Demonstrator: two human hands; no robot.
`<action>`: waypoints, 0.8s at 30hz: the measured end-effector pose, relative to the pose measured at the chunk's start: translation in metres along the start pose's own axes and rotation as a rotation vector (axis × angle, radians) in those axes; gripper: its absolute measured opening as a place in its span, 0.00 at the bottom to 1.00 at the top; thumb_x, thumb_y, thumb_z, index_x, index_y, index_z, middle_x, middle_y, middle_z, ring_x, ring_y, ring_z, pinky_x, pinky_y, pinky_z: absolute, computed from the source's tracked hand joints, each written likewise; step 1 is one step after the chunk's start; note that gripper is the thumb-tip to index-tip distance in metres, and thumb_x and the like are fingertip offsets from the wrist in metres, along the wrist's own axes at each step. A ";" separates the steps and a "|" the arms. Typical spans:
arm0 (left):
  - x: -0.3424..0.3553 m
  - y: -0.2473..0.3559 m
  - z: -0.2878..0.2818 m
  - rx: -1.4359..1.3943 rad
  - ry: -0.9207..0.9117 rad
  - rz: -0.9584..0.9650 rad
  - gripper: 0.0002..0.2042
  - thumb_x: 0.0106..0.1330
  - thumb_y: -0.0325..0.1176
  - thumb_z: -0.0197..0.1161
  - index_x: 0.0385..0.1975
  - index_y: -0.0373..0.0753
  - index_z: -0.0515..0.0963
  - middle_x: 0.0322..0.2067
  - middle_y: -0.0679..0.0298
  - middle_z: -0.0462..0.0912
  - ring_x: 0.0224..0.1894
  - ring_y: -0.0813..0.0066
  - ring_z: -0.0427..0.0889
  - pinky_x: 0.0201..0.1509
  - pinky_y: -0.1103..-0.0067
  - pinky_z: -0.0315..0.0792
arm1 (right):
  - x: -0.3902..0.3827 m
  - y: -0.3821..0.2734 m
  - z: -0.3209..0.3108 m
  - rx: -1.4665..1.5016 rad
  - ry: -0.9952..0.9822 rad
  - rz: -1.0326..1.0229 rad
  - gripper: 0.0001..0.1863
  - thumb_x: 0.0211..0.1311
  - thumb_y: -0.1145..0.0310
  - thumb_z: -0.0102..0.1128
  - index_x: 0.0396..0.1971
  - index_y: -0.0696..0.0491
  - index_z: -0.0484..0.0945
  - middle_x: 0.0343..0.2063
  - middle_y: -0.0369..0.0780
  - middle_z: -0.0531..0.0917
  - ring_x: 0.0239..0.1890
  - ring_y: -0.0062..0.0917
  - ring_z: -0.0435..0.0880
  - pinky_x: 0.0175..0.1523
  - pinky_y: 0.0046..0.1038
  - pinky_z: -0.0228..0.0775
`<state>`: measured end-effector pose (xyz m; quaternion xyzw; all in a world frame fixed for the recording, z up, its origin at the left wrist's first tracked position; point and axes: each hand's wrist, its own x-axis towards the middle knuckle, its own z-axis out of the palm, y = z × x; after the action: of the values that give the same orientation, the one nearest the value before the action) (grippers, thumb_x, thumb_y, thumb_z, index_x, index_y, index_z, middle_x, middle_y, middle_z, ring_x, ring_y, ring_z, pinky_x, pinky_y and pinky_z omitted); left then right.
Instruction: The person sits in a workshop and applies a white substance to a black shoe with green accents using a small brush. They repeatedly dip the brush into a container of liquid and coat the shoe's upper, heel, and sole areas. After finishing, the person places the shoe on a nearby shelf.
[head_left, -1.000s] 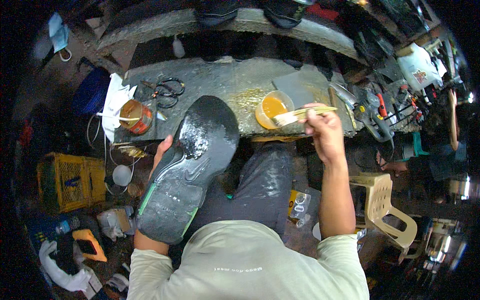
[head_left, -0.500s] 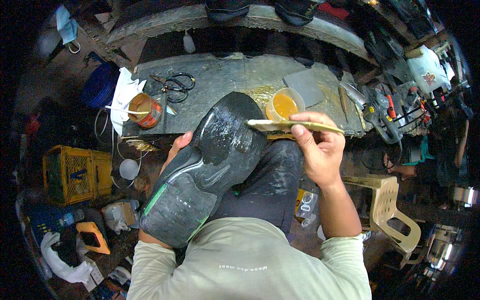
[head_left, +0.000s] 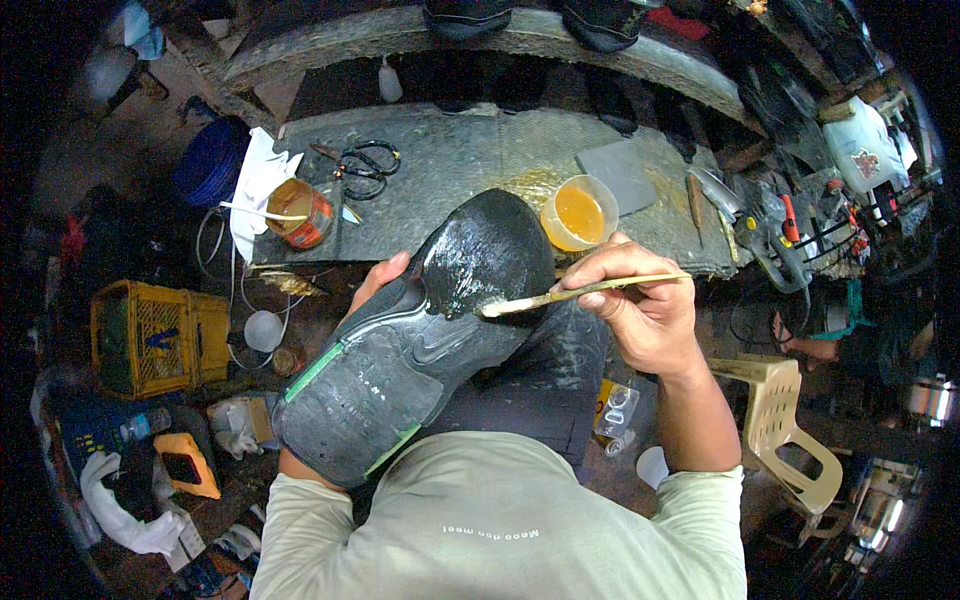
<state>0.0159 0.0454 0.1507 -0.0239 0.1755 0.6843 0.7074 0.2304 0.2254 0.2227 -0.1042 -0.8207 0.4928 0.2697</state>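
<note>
A black shoe [head_left: 385,400] with green edging is held sole-up across my lap. Its forefoot glistens with a wet coating. My left hand [head_left: 384,278] grips it from the far left side; most of that hand is hidden behind the shoe. Pinched in my right hand [head_left: 645,312] is a thin brush [head_left: 560,296], whose pale tip touches the sole near the lower edge of the wet patch. Just beyond that hand, a clear plastic cup [head_left: 551,228] of amber, glue-like liquid stands on the bench.
The bench [head_left: 430,150] carries scissors [head_left: 368,168], a jar [head_left: 312,228] with a stick, a grey square sheet [head_left: 622,172] and several tools at right. A yellow crate [head_left: 150,335] stands on the floor at left, a beige plastic chair [head_left: 785,430] at right.
The brush tip has moved down and slightly left across the sole, toward its midfoot. My right hand has lowered a little and the brush now slants more. The shoe stays gripped.
</note>
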 end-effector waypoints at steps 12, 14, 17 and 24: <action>0.006 0.007 -0.014 -0.194 -0.211 -0.079 0.33 0.72 0.52 0.52 0.68 0.30 0.66 0.62 0.40 0.75 0.61 0.48 0.80 0.70 0.58 0.72 | -0.004 -0.008 -0.007 0.005 -0.106 -0.053 0.05 0.59 0.72 0.71 0.35 0.51 0.88 0.32 0.38 0.89 0.37 0.31 0.87 0.47 0.32 0.71; 0.004 0.005 -0.015 -0.171 -0.081 -0.045 0.32 0.72 0.54 0.51 0.66 0.33 0.69 0.59 0.46 0.79 0.57 0.51 0.82 0.65 0.58 0.75 | -0.004 -0.009 -0.009 0.065 -0.074 0.002 0.05 0.60 0.72 0.71 0.36 0.52 0.88 0.33 0.38 0.89 0.38 0.30 0.87 0.48 0.32 0.73; 0.002 0.001 -0.014 -0.134 -0.044 0.008 0.31 0.72 0.54 0.51 0.65 0.36 0.72 0.57 0.49 0.82 0.56 0.53 0.83 0.64 0.58 0.75 | -0.003 -0.008 -0.010 0.089 0.186 0.164 0.08 0.62 0.73 0.70 0.40 0.56 0.87 0.37 0.40 0.88 0.42 0.26 0.85 0.51 0.29 0.76; 0.001 0.006 -0.008 -0.143 -0.114 0.002 0.29 0.74 0.52 0.50 0.66 0.36 0.71 0.59 0.51 0.80 0.57 0.54 0.82 0.67 0.58 0.73 | -0.010 -0.012 -0.011 0.059 -0.057 0.011 0.07 0.61 0.73 0.71 0.39 0.54 0.87 0.37 0.39 0.89 0.42 0.27 0.85 0.51 0.31 0.75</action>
<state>0.0082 0.0446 0.1437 -0.0350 0.0854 0.6961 0.7119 0.2457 0.2233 0.2331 -0.0866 -0.8126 0.5211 0.2464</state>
